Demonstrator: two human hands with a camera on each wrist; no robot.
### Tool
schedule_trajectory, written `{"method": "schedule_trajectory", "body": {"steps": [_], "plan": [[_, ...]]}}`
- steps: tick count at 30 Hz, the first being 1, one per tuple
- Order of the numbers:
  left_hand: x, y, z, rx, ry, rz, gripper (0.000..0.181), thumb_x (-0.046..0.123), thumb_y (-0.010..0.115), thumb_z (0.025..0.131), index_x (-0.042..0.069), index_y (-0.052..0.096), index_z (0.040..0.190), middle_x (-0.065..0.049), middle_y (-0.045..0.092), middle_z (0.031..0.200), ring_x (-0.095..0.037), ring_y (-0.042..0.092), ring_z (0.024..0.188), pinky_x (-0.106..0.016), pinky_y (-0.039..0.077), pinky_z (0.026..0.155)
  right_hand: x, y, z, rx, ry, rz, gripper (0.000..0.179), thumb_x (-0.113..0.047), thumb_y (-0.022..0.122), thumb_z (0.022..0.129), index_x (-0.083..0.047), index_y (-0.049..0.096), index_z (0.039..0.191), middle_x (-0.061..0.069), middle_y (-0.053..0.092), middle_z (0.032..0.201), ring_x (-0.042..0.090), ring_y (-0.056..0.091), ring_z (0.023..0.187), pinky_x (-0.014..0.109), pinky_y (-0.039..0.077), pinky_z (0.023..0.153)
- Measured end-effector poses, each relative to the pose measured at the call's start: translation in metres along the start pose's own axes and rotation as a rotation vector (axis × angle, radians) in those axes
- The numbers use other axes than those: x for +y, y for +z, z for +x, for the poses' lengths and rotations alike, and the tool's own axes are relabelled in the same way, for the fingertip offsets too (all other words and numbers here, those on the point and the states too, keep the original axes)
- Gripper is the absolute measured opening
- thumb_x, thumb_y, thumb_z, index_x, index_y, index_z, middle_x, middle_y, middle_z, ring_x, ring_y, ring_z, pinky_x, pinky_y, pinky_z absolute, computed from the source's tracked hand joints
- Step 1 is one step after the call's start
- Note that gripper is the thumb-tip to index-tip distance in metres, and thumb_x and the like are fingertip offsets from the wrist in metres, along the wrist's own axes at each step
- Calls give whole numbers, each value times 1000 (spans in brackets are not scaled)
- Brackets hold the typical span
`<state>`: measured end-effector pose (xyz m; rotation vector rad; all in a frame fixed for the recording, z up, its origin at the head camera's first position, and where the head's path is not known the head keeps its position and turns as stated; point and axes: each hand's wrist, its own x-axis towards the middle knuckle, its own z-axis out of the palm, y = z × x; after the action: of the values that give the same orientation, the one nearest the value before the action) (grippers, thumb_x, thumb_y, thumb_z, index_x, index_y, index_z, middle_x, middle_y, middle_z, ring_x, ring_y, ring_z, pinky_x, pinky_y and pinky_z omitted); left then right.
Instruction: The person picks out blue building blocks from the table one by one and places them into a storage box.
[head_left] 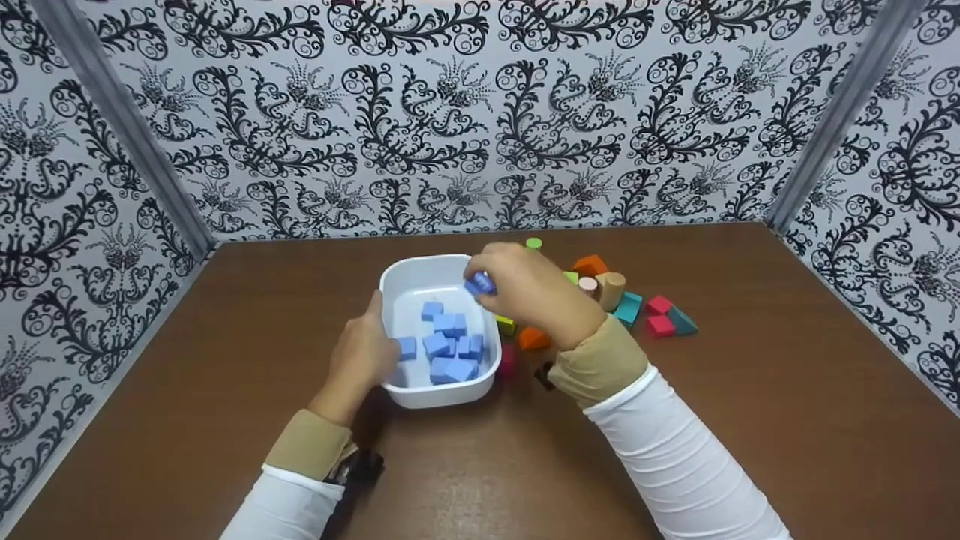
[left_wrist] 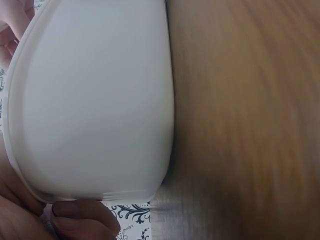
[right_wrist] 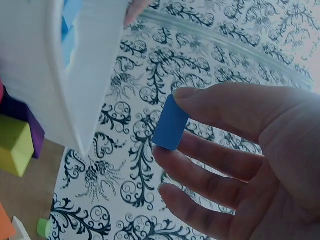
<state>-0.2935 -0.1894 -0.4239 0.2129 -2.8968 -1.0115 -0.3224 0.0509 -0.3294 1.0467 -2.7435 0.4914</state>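
Note:
A white plastic tub stands on the table with several light blue blocks lying loose inside. My left hand grips the tub's left side, with the thumb over the rim; in the left wrist view its fingers curl against the tub wall. Above the tub's right rim, my right hand pinches a small blue block. The right wrist view shows that rectangular block between thumb and fingertips, apart from the tub.
Right of the tub lie several coloured blocks, partly hidden by my right arm: an orange one, a teal one, red ones and a wooden cylinder. A green cylinder stands farther back. Patterned walls enclose the brown table.

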Motion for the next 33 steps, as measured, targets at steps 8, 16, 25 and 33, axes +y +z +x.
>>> {"method": "schedule_trajectory", "body": {"steps": [8,16,25,33], "plan": [[2,-1,-2,-23,-23,-16,87,-4,59,95,6,17,171,-27,47,160,-43,56,133,-66,40,115,-11,19,3,-55,-52,8,24,-13,82,94,-8,80,118,8,74,112,26,69,103,39,57,98],[0,-1,-2,-5,2,-12,86,-4,60,94,4,19,170,-30,49,157,-44,58,128,-65,44,112,-11,49,8,-96,-127,3,20,-12,81,94,-9,81,113,9,71,103,24,68,91,37,60,89],[0,0,-3,-6,3,-15,86,-3,60,95,4,19,170,-28,48,159,-43,58,130,-65,43,113,-6,64,10,-125,-148,-29,20,-12,81,94,-8,81,114,11,73,105,26,70,93,40,60,91],[0,1,-2,14,18,3,86,-3,59,93,3,19,170,-28,49,158,-41,61,127,-62,47,111,-6,68,9,-152,-140,-40,21,-12,77,97,-7,81,117,12,73,107,25,69,92,38,60,91]]}}
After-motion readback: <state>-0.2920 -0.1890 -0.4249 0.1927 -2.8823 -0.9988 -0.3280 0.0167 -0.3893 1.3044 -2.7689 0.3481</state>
